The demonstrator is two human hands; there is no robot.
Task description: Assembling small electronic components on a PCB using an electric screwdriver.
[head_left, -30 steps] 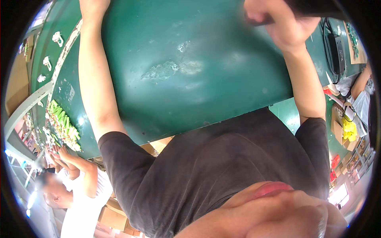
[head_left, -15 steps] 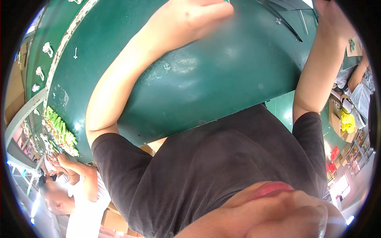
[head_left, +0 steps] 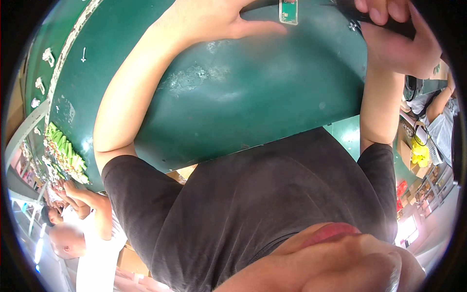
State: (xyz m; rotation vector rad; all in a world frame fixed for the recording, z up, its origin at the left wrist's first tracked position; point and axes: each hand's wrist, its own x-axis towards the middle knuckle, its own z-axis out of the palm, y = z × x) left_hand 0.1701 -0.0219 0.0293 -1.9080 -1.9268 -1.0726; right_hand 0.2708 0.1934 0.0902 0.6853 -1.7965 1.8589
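Observation:
My left hand is at the top of the view over the green table, thumb stretched out and apart from the forefinger; the other fingertips are cut off by the edge. Beside the thumb tip is a small green circuit board in a clear case, its far end out of view. My right hand, at the upper right, has its fingers wrapped round a long black object whose kind I cannot make out. A small cross-shaped metal piece lies close to that black object.
The green tabletop spreads before me. Another cross-shaped piece lies on the left, with small white parts past the rail. Bright green pieces are heaped near a co-worker. A yellow bag is at the right.
My left hand has shifted left and its thumb has spread, baring the circuit board. My right hand has come down and inward with the black object now showing in it.

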